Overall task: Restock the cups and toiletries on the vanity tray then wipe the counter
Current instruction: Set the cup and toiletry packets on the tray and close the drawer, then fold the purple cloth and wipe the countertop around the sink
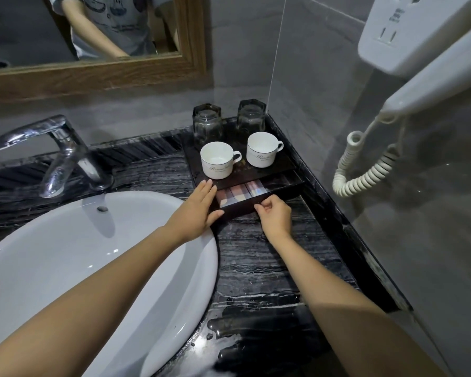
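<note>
Toiletry restocking: left hand (199, 208) flat, fingers spread, steadies the tray (288, 159); right hand (275, 213) apparently pinches drawer (245, 198) front; next, slide it.

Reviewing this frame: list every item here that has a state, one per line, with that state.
Tray drawer: pulled partly open, toiletry packets showing inside.
Left cup: upright, empty.
Right cup: upright, empty.
Two glasses: upside down at the tray's back.
Faucet: no water running.
Sink: empty, dry-looking.
Counter: wet patches near the front.
Hair dryer: docked in its wall holder.
Left hand: flat against the tray's left front corner.
Right hand: pinching the drawer front.
</note>
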The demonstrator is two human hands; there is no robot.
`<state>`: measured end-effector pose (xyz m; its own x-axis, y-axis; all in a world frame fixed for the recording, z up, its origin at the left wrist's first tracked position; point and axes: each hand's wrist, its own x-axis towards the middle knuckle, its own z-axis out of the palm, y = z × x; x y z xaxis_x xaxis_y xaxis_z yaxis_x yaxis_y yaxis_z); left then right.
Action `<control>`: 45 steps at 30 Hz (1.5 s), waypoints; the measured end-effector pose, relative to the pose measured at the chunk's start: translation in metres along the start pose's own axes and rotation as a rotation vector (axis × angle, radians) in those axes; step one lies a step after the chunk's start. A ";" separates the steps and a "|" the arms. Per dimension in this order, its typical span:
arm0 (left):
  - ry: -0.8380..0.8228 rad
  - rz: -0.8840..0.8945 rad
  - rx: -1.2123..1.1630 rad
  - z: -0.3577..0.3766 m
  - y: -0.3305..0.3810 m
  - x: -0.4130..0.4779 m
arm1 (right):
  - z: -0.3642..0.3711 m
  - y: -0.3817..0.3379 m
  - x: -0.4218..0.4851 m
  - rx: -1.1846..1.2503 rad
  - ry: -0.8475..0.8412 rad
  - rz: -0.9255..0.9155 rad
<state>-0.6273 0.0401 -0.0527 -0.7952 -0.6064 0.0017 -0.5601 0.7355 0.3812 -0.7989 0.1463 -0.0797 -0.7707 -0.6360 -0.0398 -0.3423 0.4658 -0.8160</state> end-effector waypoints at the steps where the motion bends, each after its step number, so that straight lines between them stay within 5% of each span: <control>1: 0.006 0.002 -0.002 0.000 0.000 0.000 | 0.002 -0.001 0.003 -0.004 -0.002 -0.007; 23: 0.089 0.004 0.008 0.010 0.002 -0.002 | 0.024 -0.009 0.022 -0.041 -0.066 -0.095; 45: -0.170 -0.155 0.328 -0.049 -0.013 -0.079 | -0.008 -0.097 -0.059 -0.794 -0.504 0.041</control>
<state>-0.5451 0.0635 -0.0122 -0.7068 -0.6796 -0.1965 -0.6993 0.7131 0.0495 -0.7252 0.1437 0.0065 -0.5304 -0.7144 -0.4563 -0.7292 0.6591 -0.1842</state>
